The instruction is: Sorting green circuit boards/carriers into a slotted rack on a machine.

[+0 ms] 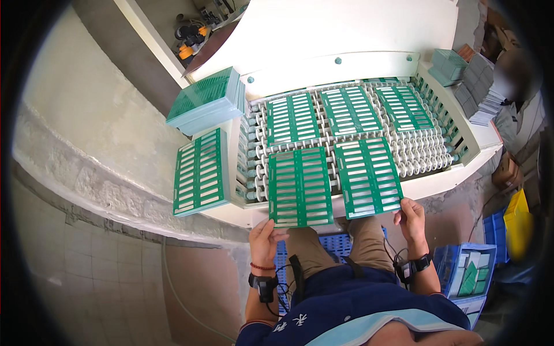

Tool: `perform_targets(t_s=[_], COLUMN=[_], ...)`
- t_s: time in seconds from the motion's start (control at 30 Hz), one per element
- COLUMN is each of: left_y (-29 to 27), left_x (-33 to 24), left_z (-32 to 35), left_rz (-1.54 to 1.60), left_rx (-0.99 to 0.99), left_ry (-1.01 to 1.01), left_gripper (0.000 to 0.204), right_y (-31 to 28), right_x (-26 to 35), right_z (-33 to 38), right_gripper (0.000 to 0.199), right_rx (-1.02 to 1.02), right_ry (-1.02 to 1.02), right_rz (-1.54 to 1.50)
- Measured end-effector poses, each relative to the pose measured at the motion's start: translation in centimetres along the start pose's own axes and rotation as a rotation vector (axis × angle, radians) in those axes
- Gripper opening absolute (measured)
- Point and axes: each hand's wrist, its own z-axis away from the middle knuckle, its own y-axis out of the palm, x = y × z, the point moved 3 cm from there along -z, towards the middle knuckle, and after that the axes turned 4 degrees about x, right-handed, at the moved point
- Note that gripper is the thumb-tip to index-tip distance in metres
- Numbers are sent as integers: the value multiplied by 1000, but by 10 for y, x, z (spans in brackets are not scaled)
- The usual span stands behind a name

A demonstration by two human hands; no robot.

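My left hand [264,243] is closed on the near left corner of a green circuit board panel [300,187] with rows of pale strips. At the near right corner of a second, similar panel [368,177], my right hand [411,218] has its fingers closed on the edge. Both panels lie side by side at the front of a roller conveyor [420,151], their near ends jutting over its front rim. Farther back on the rollers rest three more green panels [292,118]. What my fingers do beneath the boards is hidden.
Stacks of green panels stand left of the conveyor, one tall [205,101] and one nearer [200,173]. A white cover [329,32] rises behind the rollers. Grey stacked boards [479,89] sit at the right. Blue crates [464,271] and a yellow bin [516,219] are lower right.
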Motion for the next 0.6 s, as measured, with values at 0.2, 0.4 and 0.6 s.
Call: perform_targets(t_s=[0.2,0.4,0.6], left_y=[4,7,22], left_x=[-11,-100,-170], left_z=[1,42,34], left_rz=[-179,-1588,-2088], left_rx=[-120,-784,-540], left_ry=[-66,1093,910], left_gripper=[28,51,63], right_y=[-6,-45,-44], right_x=[-2,16,30], right_z=[-8,4,8], right_gripper=[26,25,23], right_rx=[-44,-268,-187], right_ry=[12,-90,-178], right_rz=[25,271,241])
